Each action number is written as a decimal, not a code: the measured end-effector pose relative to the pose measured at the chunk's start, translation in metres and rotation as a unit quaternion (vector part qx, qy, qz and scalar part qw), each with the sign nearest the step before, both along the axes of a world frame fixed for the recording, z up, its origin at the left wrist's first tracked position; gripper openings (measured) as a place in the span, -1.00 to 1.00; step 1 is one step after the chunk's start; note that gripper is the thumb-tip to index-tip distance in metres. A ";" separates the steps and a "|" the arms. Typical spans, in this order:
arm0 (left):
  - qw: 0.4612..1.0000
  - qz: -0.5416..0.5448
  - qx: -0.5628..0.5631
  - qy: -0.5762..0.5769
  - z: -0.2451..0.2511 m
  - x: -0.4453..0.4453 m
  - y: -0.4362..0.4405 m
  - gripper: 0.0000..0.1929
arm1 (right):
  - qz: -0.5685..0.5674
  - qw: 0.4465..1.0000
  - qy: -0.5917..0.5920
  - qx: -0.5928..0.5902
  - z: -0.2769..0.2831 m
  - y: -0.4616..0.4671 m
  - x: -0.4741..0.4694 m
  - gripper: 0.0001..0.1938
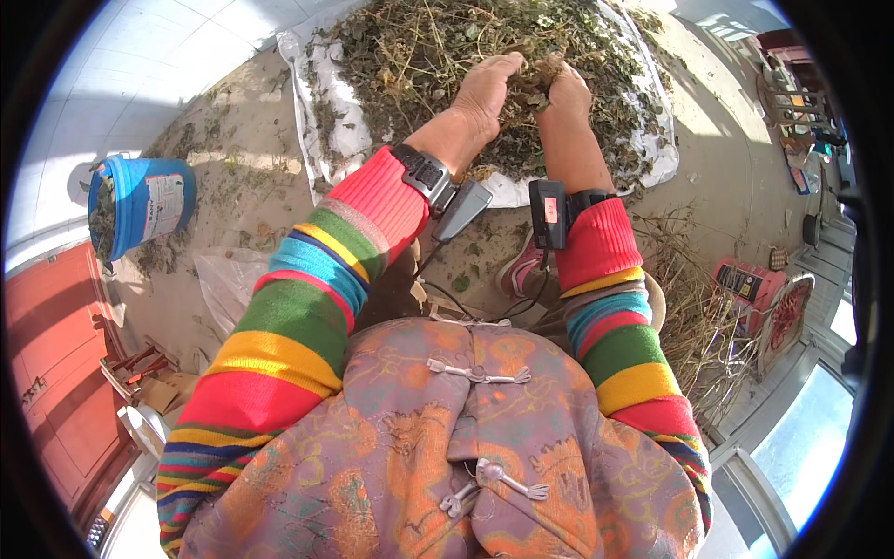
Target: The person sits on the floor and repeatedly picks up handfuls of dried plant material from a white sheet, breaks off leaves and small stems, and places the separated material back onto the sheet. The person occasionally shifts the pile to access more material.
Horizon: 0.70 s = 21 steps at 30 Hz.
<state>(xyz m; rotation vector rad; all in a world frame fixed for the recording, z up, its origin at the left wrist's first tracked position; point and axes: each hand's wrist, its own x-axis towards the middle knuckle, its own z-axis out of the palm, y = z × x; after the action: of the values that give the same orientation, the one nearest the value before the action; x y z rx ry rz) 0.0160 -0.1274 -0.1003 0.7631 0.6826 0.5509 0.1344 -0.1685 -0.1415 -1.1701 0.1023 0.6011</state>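
Before me a broad heap of dried leaves and stems (412, 77) lies spread on a white plastic sheet (347, 129). My right hand (571, 92) grips a small brownish clump of dried plant (547, 74) over the heap. Close beside it, my left hand (489, 80) is turned palm inward, its fingers together and partly hidden. Whether the left hand also holds some of the leaves cannot be made out. A strapped device sits on each wrist, below the bare forearms.
A blue bucket (155, 204) with plant matter inside lies on its side at the left. Dry stalks (688, 307) are piled at the right, beside a red container (746, 288). Clear plastic film (227, 279) lies near my left sleeve. A red door (59, 370) stands at far left.
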 end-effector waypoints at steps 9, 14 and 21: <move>0.981 0.066 -0.177 -0.053 -0.042 0.028 0.014 -0.68 | 0.226 0.941 -0.200 -0.156 -0.006 0.024 -0.042 -0.59; 0.979 0.101 -0.149 0.094 -0.031 0.037 0.015 -0.63 | 0.267 0.929 -0.141 -0.215 0.002 0.030 -0.037 -0.50; 0.971 -0.040 -0.226 -0.063 -0.047 0.018 0.034 -0.49 | 0.240 0.805 -0.449 -0.305 -0.024 0.026 -0.038 -0.44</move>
<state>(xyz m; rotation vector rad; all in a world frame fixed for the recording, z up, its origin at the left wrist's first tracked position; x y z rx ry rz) 0.0339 -0.0934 -0.1475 0.3239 0.6263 0.3467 0.0969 -0.1425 -0.1660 -2.0402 -0.9055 0.3906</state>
